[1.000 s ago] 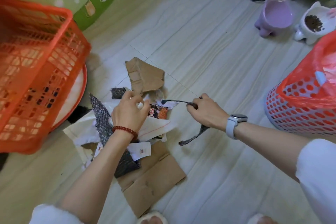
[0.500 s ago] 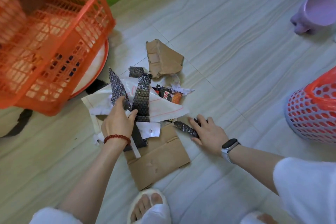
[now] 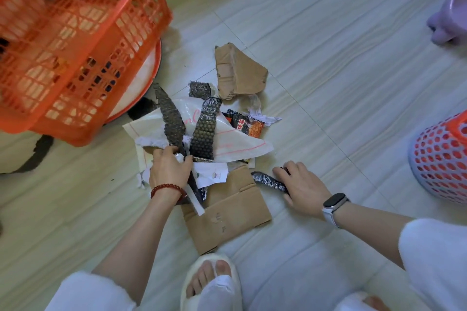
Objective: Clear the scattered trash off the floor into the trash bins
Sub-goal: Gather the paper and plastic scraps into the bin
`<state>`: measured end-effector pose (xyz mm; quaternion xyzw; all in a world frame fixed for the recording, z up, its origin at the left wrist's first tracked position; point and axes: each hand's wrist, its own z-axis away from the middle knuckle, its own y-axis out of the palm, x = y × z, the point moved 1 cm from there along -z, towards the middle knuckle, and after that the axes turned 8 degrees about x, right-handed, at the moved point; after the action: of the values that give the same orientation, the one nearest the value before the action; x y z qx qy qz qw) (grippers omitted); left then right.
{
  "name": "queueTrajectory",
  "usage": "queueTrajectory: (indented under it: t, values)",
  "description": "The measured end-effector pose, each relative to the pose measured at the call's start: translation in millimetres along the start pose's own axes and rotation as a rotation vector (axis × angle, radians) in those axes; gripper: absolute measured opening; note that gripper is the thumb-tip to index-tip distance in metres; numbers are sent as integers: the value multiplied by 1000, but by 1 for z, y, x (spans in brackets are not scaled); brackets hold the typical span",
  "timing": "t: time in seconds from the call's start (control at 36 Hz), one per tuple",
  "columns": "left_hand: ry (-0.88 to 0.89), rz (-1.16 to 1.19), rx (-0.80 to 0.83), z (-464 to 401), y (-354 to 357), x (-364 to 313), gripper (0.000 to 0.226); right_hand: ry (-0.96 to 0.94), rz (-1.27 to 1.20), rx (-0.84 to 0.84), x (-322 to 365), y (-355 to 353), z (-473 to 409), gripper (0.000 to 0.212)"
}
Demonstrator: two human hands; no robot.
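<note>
Two hands work the trash pile [image 3: 202, 134] at frame centre. The left hand [image 3: 169, 169] grasps black bubble-wrap strips [image 3: 171, 121] fanning toward 12 o'clock. The right hand [image 3: 303, 187] curls around another black strip [image 3: 267, 180] beside the flat cardboard [image 3: 235, 212]. Orange basket [image 3: 75, 40] at 10 o'clock; perforated bin [image 3: 442, 159] at 3 o'clock.

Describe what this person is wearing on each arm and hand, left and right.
The left hand is bare, with a bracelet of dark red round beads at the wrist. The right hand is also bare; its wrist carries a smartwatch with a dark rectangular face and a white strap. Both forearms are uncovered, with white sleeves pushed up toward the elbows. No rings or gloves are visible.
</note>
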<state>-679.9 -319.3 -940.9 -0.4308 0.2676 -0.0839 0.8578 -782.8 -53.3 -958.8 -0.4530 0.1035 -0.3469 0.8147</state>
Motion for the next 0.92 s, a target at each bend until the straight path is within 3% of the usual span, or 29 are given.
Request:
queueTrajectory:
  t: [0.17,0.33,0.5,0.67,0.83,0.92]
  values:
    - [92,-47,93,12,6,5,87,-57,173,-32,-1,9,9,75]
    - [113,-166,147,11,15,7,110,-84,162,-67,-7,8,-2,66]
    - [284,-277,27,25,21,-3,71,-47,90,17,-2,2,-11,30]
    - [319,-161,-97,21,12,-2,23,50,-179,28,-7,-15,-10,39]
    - [274,125,-162,15,-12,-19,17,116,-589,-137,-13,-53,-15,43]
    - [248,305,-174,15,-23,-28,31,139,-796,-162,-13,-72,-17,46]
